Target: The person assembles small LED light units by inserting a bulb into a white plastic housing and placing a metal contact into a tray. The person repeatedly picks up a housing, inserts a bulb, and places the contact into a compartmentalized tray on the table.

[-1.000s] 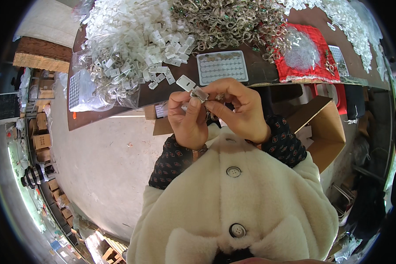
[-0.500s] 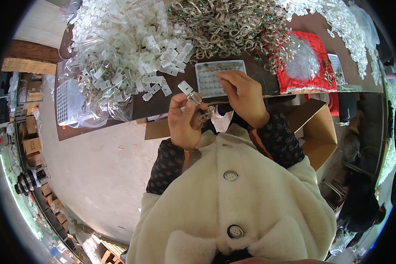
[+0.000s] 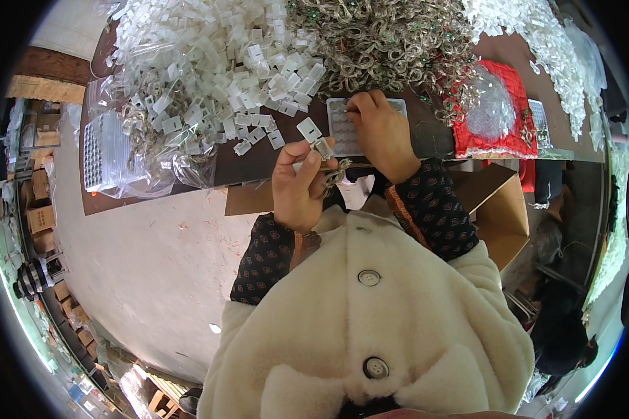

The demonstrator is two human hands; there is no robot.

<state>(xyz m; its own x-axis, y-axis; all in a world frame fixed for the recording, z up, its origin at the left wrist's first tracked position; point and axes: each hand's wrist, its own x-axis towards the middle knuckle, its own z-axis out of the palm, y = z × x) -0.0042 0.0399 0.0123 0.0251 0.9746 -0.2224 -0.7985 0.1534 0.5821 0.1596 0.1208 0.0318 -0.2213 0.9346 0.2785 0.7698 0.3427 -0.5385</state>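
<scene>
My left hand (image 3: 299,185) grips a small white plastic case (image 3: 309,130) between thumb and fingers. The case stands open, its two halves spread above the fingertips. A few shiny brownish loops (image 3: 337,172) hang beside the same hand's fingers. My right hand (image 3: 386,136) reaches over a pale tray of small round pockets (image 3: 342,145) at the table edge. Its thumb and forefinger are pinched together over the tray's upper middle. Whatever they hold is too small to make out.
White plastic cases (image 3: 217,63) lie heaped at the back left, with a tangle of brownish loops (image 3: 391,45) beside them. A red cloth (image 3: 500,143) bears clear film on the right. Stacked clear trays (image 3: 103,157) sit far left. An open cardboard box (image 3: 503,216) stands below the table.
My right hand has moved forward and left, from the tray's right side to over its pockets. My left hand still holds the case. The whole view has shifted slightly.
</scene>
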